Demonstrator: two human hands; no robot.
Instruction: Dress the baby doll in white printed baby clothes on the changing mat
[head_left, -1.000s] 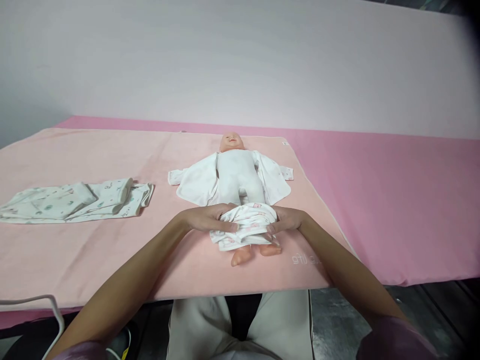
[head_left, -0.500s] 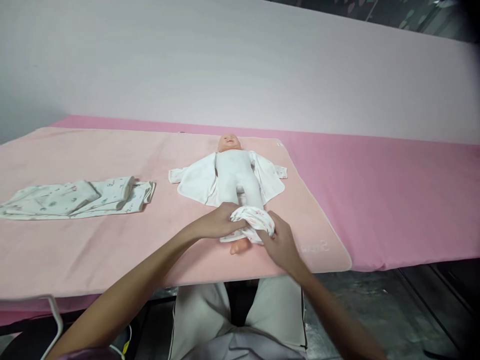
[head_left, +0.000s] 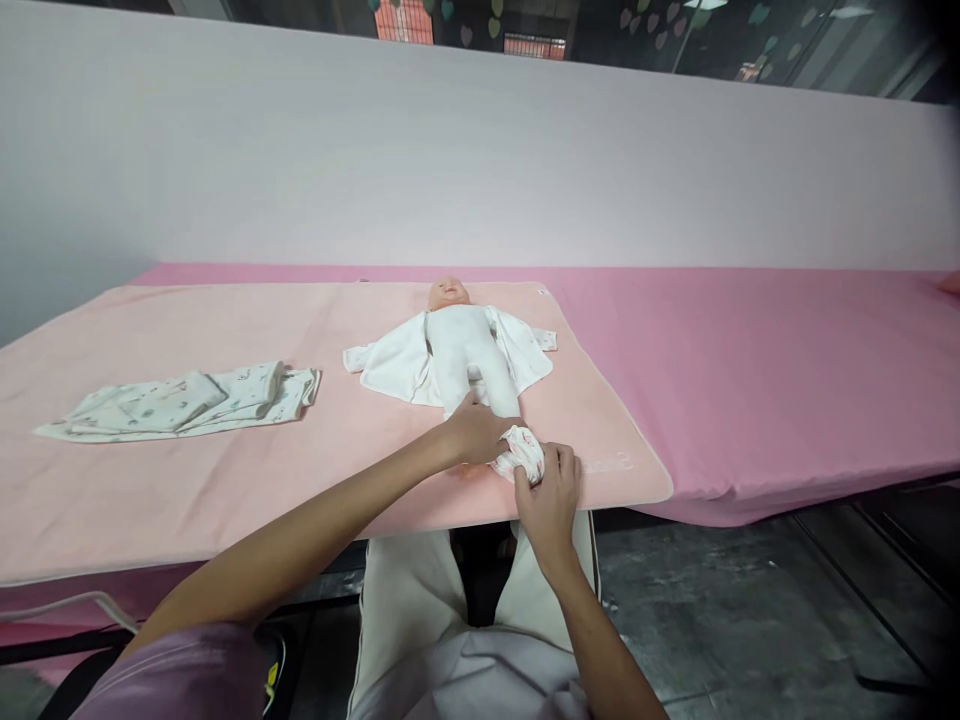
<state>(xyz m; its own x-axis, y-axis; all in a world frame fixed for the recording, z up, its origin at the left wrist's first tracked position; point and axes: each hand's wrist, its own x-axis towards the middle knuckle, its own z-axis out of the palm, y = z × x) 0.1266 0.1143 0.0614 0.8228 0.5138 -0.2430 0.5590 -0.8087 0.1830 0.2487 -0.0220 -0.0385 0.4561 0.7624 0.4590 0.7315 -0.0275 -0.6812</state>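
Observation:
A doll (head_left: 466, 345) lies on its back, head away from me, with a white body and legs. Its arms are in an open white jacket (head_left: 401, 362) spread beneath it. At the lower end of its legs is a bunched white cloth with a pink print (head_left: 522, 453). My left hand (head_left: 480, 432) is closed on the cloth's left side, over the doll's lower leg. From the right, my right hand (head_left: 550, 490) pinches the same cloth between thumb and fingers. The doll's feet are hidden by my hands and the cloth.
A folded printed white cloth (head_left: 187, 402) lies at the left on the light pink mat (head_left: 300, 480). The mat covers part of a darker pink table cover (head_left: 772, 380). Behind stands a pale wall (head_left: 480, 170).
The cloth is more tightly bunched and sits slightly further right. My left hand has moved right over the leg, covering the foot that showed before. The camera view has shifted.

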